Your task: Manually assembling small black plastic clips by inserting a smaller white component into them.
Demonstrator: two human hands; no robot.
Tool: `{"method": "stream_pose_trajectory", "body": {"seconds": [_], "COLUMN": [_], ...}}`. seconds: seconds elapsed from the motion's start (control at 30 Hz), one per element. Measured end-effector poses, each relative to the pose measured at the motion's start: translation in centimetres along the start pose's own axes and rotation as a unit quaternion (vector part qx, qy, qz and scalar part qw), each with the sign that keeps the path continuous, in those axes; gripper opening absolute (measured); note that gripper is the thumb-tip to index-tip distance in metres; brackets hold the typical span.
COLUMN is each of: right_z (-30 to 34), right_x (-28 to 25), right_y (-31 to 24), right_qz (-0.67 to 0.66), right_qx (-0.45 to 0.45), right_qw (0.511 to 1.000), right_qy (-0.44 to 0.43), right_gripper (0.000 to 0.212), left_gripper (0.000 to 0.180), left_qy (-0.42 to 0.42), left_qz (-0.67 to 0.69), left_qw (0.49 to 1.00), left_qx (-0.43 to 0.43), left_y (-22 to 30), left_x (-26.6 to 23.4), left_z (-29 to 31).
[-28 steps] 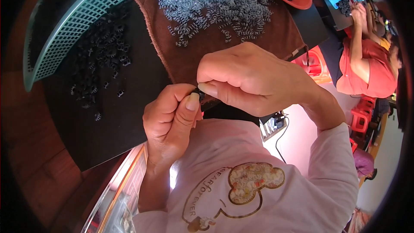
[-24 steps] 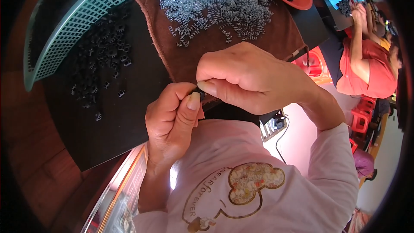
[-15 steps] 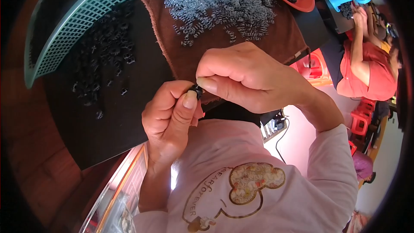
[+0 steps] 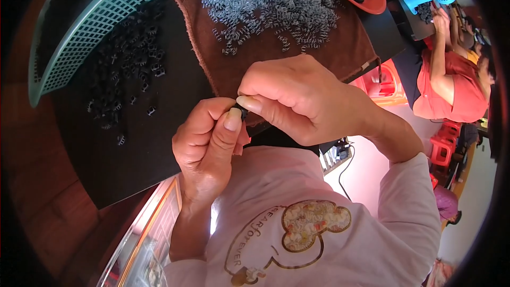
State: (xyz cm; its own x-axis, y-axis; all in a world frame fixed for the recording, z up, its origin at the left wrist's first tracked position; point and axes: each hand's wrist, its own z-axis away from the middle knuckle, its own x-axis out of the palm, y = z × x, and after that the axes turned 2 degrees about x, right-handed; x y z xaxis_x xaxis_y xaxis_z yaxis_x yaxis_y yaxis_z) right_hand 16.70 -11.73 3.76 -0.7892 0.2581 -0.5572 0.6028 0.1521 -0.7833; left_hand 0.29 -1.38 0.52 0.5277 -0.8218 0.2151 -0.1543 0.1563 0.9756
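Between the thumb and fingers of my left hand [image 4: 204,141] is a small black part [image 4: 243,111], mostly covered by the fingertips. My right hand [image 4: 305,98] is closed too, its thumb and bent index finger pinching at the part's upper end. Whether a spring sits in that pinch, I cannot tell. Beyond my hands a heap of small metal coil springs [image 4: 265,5] lies on a brown cloth [image 4: 239,69]. Off to the left, many small black parts [image 4: 122,69] are scattered over the dark table [image 4: 159,154].
A teal plastic basket [image 4: 79,53] stands at the far left. An orange-red tray [image 4: 376,4] with black pieces is at the far right. Past it, a blue fan [image 4: 419,1] stands near a person in a red shirt [image 4: 446,85]. Red stools [image 4: 443,146] are on the right.
Both hands have shifted very slightly left. My right thumb and finger have closed further over the top of the black part, so less of it shows.
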Motion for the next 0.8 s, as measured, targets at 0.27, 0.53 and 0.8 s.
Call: {"method": "stream_pose_trajectory", "body": {"seconds": [0.27, 0.53, 0.8], "right_z": [0.2, 0.4, 0.0], "right_x": [0.5, 0.7, -0.1], "right_y": [-0.1, -1.1, -0.5], "right_qz": [-0.018, 0.136, 0.285], "right_qx": [0.007, -0.049, -0.119], "right_qw": [1.0, 0.989, 0.951], "right_qy": [0.016, 0.042, 0.035], "right_gripper": [0.006, 0.041, 0.038], "left_gripper": [0.02, 0.015, 0.015], "left_qy": [0.008, 0.015, 0.012], "left_qz": [-0.007, 0.092, 0.126], "left_qw": [1.0, 0.996, 0.991], "left_qx": [0.008, 0.01, -0.043], "left_y": [-0.1, 0.1, 0.7], "left_x": [0.2, -0.3, -0.7], "left_z": [0.0, -0.2, -0.8]}}
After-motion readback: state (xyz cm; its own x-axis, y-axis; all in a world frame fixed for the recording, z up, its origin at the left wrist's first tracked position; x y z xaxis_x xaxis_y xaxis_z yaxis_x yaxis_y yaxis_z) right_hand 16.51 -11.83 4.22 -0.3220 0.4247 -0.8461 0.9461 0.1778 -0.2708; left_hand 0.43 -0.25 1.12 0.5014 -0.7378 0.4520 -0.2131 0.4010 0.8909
